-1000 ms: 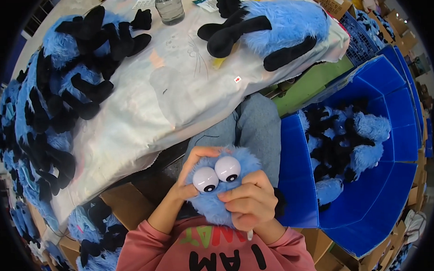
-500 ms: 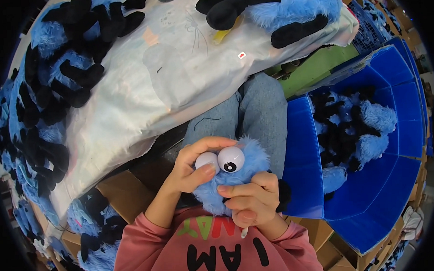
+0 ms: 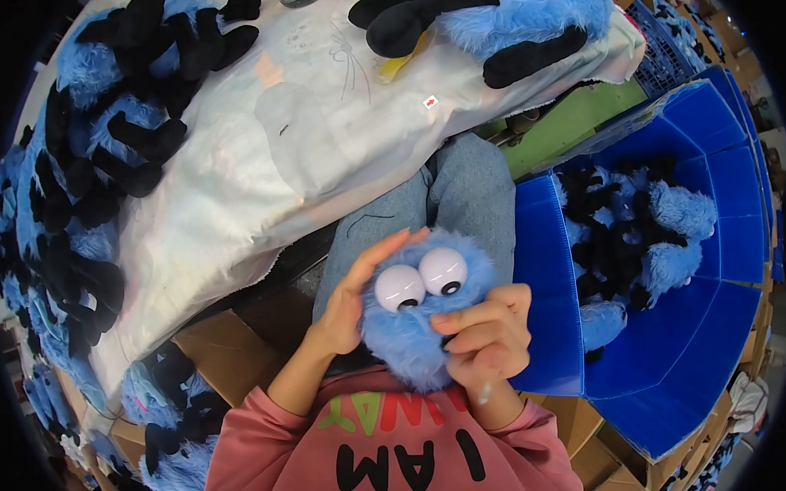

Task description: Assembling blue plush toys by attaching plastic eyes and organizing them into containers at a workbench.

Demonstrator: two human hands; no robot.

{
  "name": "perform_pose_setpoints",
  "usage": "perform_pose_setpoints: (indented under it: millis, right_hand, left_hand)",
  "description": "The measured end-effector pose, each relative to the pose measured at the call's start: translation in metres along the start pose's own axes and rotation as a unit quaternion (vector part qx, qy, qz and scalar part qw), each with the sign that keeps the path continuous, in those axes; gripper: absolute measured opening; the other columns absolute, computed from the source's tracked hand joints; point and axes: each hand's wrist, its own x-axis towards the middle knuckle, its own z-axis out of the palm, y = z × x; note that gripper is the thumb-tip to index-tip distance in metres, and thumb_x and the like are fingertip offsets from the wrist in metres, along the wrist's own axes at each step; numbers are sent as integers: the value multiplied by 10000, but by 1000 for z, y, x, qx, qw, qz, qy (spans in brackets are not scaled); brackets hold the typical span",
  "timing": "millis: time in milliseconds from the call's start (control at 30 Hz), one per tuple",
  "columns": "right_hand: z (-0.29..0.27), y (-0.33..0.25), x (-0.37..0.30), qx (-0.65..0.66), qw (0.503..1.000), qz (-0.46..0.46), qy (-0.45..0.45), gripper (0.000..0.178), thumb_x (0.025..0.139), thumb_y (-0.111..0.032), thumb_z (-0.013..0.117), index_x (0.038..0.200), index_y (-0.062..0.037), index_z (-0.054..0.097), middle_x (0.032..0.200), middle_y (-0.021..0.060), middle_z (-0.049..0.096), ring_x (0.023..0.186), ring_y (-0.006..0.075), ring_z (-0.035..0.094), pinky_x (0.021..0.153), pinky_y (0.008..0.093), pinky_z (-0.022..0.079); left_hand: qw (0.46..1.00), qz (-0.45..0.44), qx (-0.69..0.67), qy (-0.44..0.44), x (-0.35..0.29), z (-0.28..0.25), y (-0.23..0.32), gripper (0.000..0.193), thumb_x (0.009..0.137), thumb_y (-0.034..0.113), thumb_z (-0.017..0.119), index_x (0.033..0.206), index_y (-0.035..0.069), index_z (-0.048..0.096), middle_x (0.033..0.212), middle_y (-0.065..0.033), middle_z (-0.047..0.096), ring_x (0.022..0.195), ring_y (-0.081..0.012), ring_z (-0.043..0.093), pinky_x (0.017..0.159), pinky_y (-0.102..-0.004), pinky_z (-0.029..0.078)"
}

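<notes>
A blue furry plush toy (image 3: 414, 340) with two bulging white eyes rests over my lap, its eyes toward me. My left hand (image 3: 353, 290) curls around its left side, fingers along the top. The fingers of my right hand (image 3: 491, 333) are pinched together at the fur just below the eyes. From the bottom of that fist pokes the pale end of a thin tool (image 3: 485, 393); its other end is hidden by the hand and fur.
Ahead lies a table with a whitish sheet (image 3: 234, 156). Blue plush toys with black limbs (image 3: 133, 125) heap on its left, and another (image 3: 524, 20) lies at the far right. To my right stands a blue bin (image 3: 674, 357) holding several plush toys. Cardboard (image 3: 228, 351) sits at left.
The plush has shifted slightly up and right and turned; both pupils now show. My left fingers have moved off the eyes to its side. My right hand has moved right and up.
</notes>
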Motion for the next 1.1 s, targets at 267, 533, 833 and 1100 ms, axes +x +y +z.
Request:
perform_pose_setpoints:
  millis: [267, 533, 833, 1100]
  right_hand:
    - [-29, 40, 7, 218, 958, 107, 150, 352, 899, -232, 308, 618, -114, 484, 588, 52, 594, 679, 141, 495, 704, 265, 381]
    - [-72, 133, -57, 580, 559, 571, 157, 575, 644, -129, 717, 1157, -60, 466, 992, 122, 602, 904, 243, 582, 844, 362, 467]
    - [-52, 71, -28, 128, 901, 317, -266, 438, 749, -114, 644, 1143, -7, 486, 933, 91, 572, 747, 180, 540, 694, 267, 455]
    - [-23, 84, -18, 55, 803, 329, -494, 750, 563, -135, 769, 1207, 19, 418, 1069, 138, 528, 915, 257, 518, 834, 344, 426]
  left_hand:
    - [972, -109, 188, -93, -18, -4, -9, 1038, 573, 181, 806, 1371, 26, 160, 1392, -152, 241, 1238, -282, 292, 1027, -377, 240]
    - [983, -98, 140, -70, -12, -3, 25, 769, 712, 98, 683, 1345, 32, 251, 1336, -132, 353, 1171, -246, 396, 972, -326, 322]
    - [740, 253, 572, 248, -1, -71, 223, 378, 747, 42, 569, 1121, 30, 518, 1115, -104, 539, 961, -222, 536, 825, -316, 433]
    - [470, -80, 597, 646, 37, -264, 418, 743, 669, 532, 638, 1112, -45, 486, 1079, -230, 526, 984, -335, 534, 830, -401, 446]
